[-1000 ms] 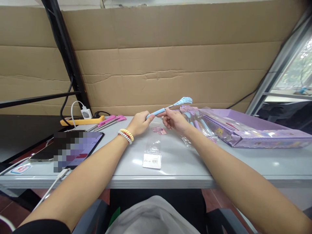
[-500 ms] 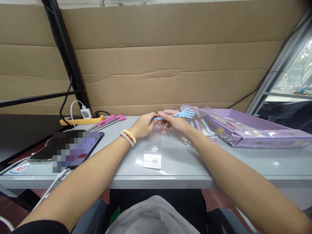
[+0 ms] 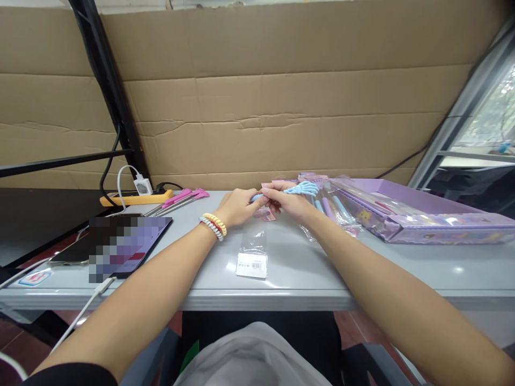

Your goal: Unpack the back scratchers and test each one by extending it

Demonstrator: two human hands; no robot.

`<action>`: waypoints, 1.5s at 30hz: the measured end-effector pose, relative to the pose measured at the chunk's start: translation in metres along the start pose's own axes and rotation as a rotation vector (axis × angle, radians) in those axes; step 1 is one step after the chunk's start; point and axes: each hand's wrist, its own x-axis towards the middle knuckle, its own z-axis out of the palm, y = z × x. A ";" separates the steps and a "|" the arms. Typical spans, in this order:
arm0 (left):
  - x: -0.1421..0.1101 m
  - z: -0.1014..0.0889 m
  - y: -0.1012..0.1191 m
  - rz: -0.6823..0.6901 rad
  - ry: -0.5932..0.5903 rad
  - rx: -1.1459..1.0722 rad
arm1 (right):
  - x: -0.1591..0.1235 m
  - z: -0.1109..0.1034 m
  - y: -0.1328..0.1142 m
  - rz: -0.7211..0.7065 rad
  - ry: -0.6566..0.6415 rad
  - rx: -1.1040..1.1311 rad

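A light blue back scratcher (image 3: 302, 188) with a hand-shaped head is held level above the table, its head pointing right. My left hand (image 3: 239, 205) grips its blue handle end, most of which the fingers cover. Around the part nearer the head, my right hand (image 3: 287, 202) is closed; its fingertips meet those of the left. Below them lies a clear plastic sleeve (image 3: 254, 241) with a white barcode label at its near end. Just right of my right hand are several wrapped back scratchers (image 3: 328, 208) with blue and purple handles.
A purple box (image 3: 450, 229) stands open at the right. On the left are pink back scratchers (image 3: 177, 199) with metal rods, a yellow power strip (image 3: 134, 200), a tablet (image 3: 155, 241) and a phone (image 3: 76, 249) with white cables. A cardboard wall (image 3: 281, 96) closes the back.
The back scratcher's head has turned slightly and shifted a little left. Its handle shows less between my hands, which are now closer together. Both hands keep their hold.
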 end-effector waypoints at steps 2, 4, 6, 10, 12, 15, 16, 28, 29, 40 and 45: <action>0.000 0.000 0.001 -0.021 0.002 0.022 | 0.000 0.000 0.001 0.013 0.005 -0.006; 0.000 0.000 0.002 -0.035 0.014 0.042 | 0.001 -0.001 0.002 0.013 0.010 -0.024; 0.000 -0.001 0.002 -0.047 0.036 0.054 | 0.001 -0.003 0.004 -0.013 0.026 -0.042; 0.000 -0.004 -0.001 -0.086 0.080 0.064 | 0.002 -0.008 0.004 -0.051 0.098 0.017; 0.001 -0.005 -0.005 -0.109 0.104 0.063 | 0.003 -0.009 0.003 -0.055 0.154 0.084; 0.001 -0.006 -0.012 -0.131 0.137 0.064 | 0.003 -0.011 0.001 -0.054 0.209 0.150; 0.001 -0.006 -0.014 -0.135 0.142 0.067 | 0.003 -0.011 0.000 -0.045 0.209 0.169; 0.004 -0.001 -0.016 0.011 0.099 0.090 | 0.009 -0.014 0.009 -0.027 0.389 0.030; 0.004 0.000 -0.016 0.023 0.099 0.084 | 0.010 -0.013 0.011 -0.052 0.374 -0.013; -0.001 0.000 0.003 0.048 0.122 0.058 | 0.005 -0.008 0.013 -0.022 0.122 -0.403; 0.000 -0.001 0.007 0.020 0.102 0.075 | 0.005 -0.009 0.012 -0.080 0.200 -0.502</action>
